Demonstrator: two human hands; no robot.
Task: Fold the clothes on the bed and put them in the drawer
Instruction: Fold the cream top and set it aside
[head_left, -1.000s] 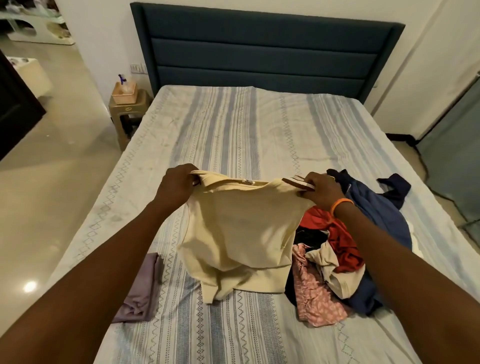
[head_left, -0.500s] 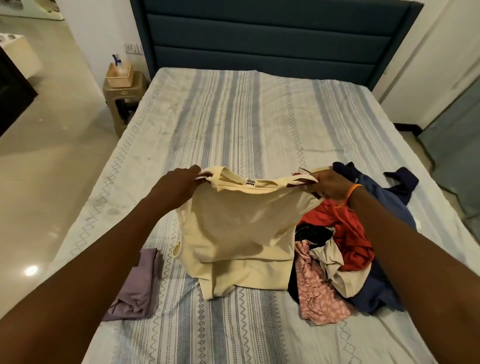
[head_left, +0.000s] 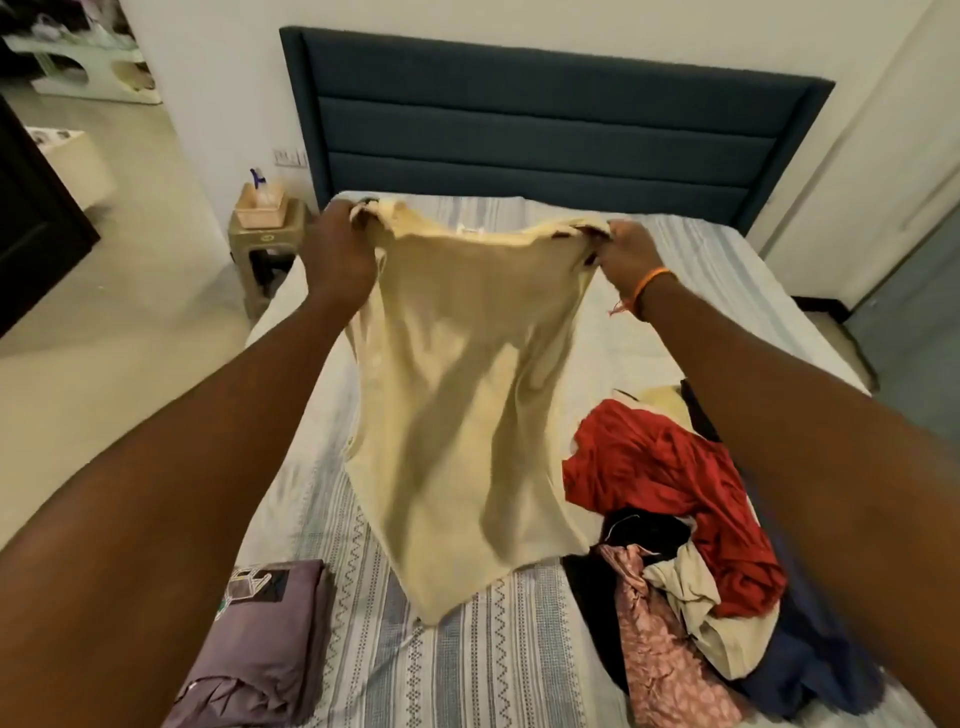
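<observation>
A cream top (head_left: 467, 405) hangs in the air over the striped bed (head_left: 478, 670). My left hand (head_left: 337, 249) grips its left shoulder and my right hand (head_left: 626, 257) grips its right shoulder, both raised and stretched forward. The fabric hangs full length, its lower hem just above the sheet. To the right on the bed lies a heap of unfolded clothes (head_left: 675, 545): red, pink patterned, beige, black and navy pieces. A folded mauve garment (head_left: 260, 654) lies at the bed's near left edge. No drawer is in view.
A dark blue padded headboard (head_left: 545, 130) stands at the far end. A small beige stool (head_left: 265, 249) with a box on it sits left of the bed. Shiny floor (head_left: 104, 338) stretches to the left. A dark cabinet (head_left: 36, 228) stands far left.
Both hands have lifted the cream top up off the bed, so it now hangs full length in the air instead of lying bunched on the sheet.
</observation>
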